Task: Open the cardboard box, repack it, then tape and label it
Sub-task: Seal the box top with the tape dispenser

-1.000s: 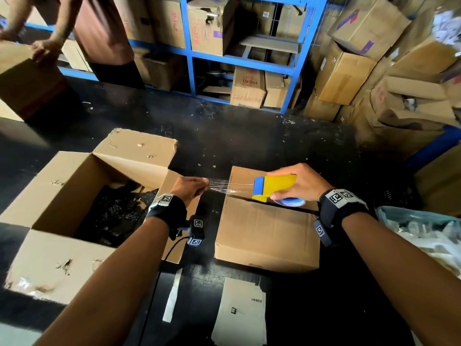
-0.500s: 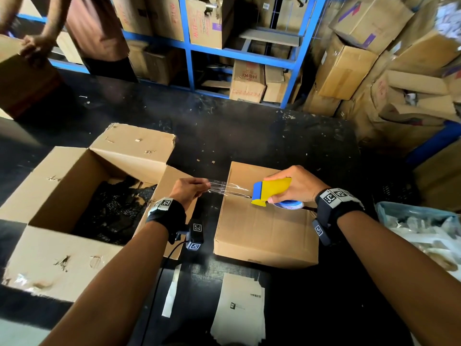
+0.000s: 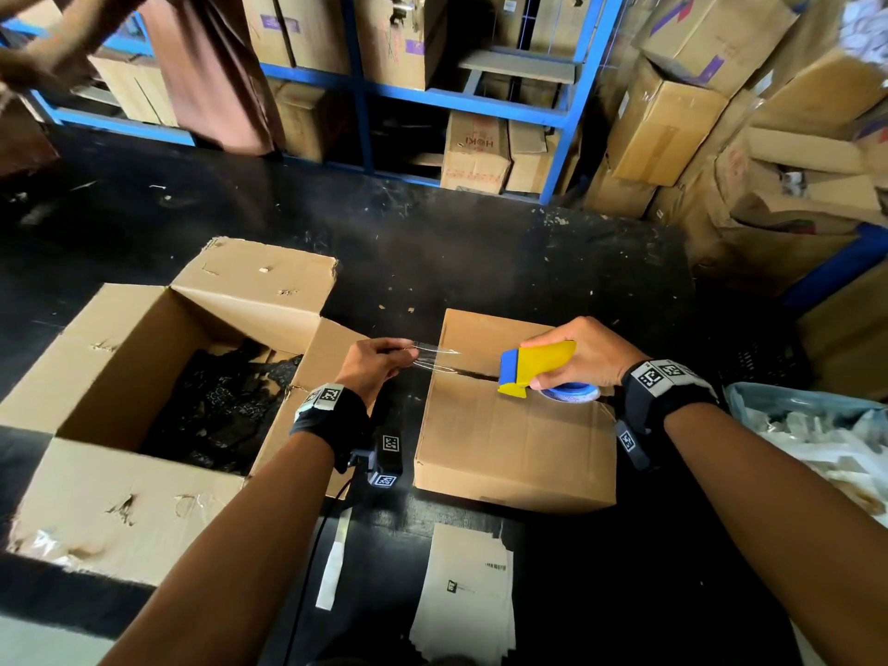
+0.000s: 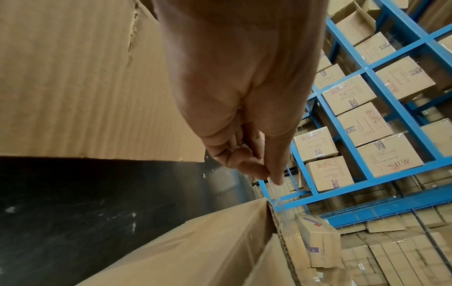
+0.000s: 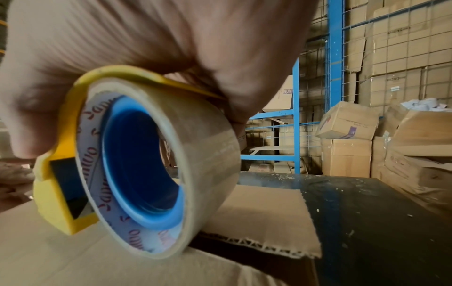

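A small closed cardboard box (image 3: 509, 444) lies on the black table (image 3: 480, 262), its flaps meeting at a dark seam. My right hand (image 3: 581, 358) grips a yellow and blue tape dispenser (image 3: 533, 365) with a clear tape roll (image 5: 156, 174) over the box top. My left hand (image 3: 379, 360) pinches the free end of the clear tape strip (image 3: 432, 358) just past the box's left edge; the pinch shows in the left wrist view (image 4: 271, 174). The strip is stretched between both hands above the seam.
A large open box (image 3: 134, 415) with dark contents stands at the left. A stack of paper labels (image 3: 466, 598) and a white strip (image 3: 331, 564) lie near me. A plastic bag (image 3: 817, 439) is at right. Blue shelving (image 3: 567, 117) and another person (image 3: 206, 64) stand behind.
The strip between my hands has grown longer as the dispenser drew right along the seam. The person at the back left has shifted and lifted an arm.
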Demonstrator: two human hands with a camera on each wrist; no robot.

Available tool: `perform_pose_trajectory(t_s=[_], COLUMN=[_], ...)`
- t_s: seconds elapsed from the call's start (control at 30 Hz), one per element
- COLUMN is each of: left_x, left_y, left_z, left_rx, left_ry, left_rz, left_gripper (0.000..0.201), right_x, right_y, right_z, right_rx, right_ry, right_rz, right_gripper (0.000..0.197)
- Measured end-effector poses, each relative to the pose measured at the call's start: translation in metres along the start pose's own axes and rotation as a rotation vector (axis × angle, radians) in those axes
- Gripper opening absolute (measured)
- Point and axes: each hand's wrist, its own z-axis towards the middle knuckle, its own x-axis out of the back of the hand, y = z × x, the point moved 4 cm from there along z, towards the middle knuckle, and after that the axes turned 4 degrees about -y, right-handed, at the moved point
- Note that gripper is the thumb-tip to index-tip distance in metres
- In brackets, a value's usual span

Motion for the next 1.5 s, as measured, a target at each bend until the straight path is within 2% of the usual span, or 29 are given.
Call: perform_pose_trajectory(t_s=[0.2, 0.37, 0.73, 1.17, 1.27, 1.37, 1.43, 1.5], left_x=[0.001, 0.003, 0.002, -0.011, -0.026, -0.038, -0.04, -0.037], left_y=[-0.008, -0.018, -0.035, -0.05, -0.05, -0.044, -0.045, -0.043], left_z=[0.001, -0.001, 0.008, 0.007, 0.008, 0.006, 0.012, 0.013], left_rx=[0.02, 0.029, 0.058, 0.201, 0.273, 0.312, 0.349, 0.39], left_ry=[0.011, 0.043, 0.075, 0.0, -0.03, -0.047, -0.02, -0.022], left_rz=[0.044, 0.059, 0.074, 0.142, 0.049, 0.032, 0.081, 0.437], left_gripper=[0.033, 0.031, 0.029, 0.018, 0.034, 0.04, 0.039, 0.044], right_x=[-0.01, -0.017, -0.019, -0.022, -0.023, -0.023, -0.023, -0.024], right_y=[0.003, -0.004, -0.001, 0.003, 0.004, 0.003, 0.003, 0.005], right_z=[0.001, -0.001, 0.0, 0.001, 0.001, 0.001, 0.001, 0.002], right_rx=[-0.031, -0.021, -0.018, -0.049, -0.049, -0.054, -0.054, -0.053], right_ry=[-0.026, -0.04, -0.045, -0.038, -0.04, -0.042, -0.04, -0.036], right_rz=[-0.038, -0.088, -0.108, -0.112, -0.12, -0.122, -0.126, -0.123], right_gripper=[0.079, 0.068, 0.07, 0.071, 0.071, 0.07, 0.07, 0.071])
